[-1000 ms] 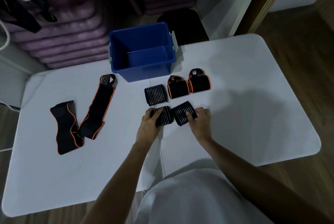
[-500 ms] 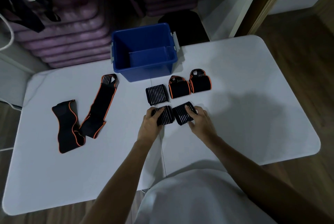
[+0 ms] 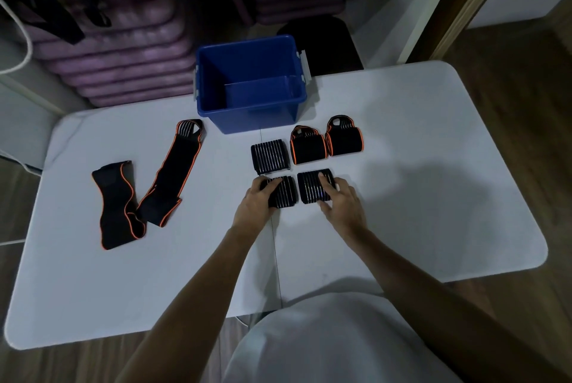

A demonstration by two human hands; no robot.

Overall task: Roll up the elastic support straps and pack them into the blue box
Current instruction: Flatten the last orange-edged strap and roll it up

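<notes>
The empty blue box [image 3: 213, 116] stands at the table's far edge. Five rolled straps lie in front of it. In the back row are one striped roll [image 3: 270, 156] and two orange-edged rolls [image 3: 308, 149] [image 3: 344, 139]. My left hand [image 3: 255, 201] grips the near-left striped roll [image 3: 284, 194] from its left side. My right hand [image 3: 345, 201] grips the near-right striped roll [image 3: 309, 189], index finger across its top. Both rolls rest on the table. Two unrolled orange-trimmed straps [image 3: 176, 172] [image 3: 116, 206] lie flat to the left.
The white table [image 3: 433, 181] has a rounded far-right corner and a seam down the middle. Behind it are stacked purple cushions [image 3: 123, 54], a black stool [image 3: 322, 39] and a shelf with hanging black straps [image 3: 46, 2]. Wooden floor lies to the right.
My right hand's fingers have slid from the right end of its roll onto its top. My left hand stays on its roll. Both rolls remain on the table.
</notes>
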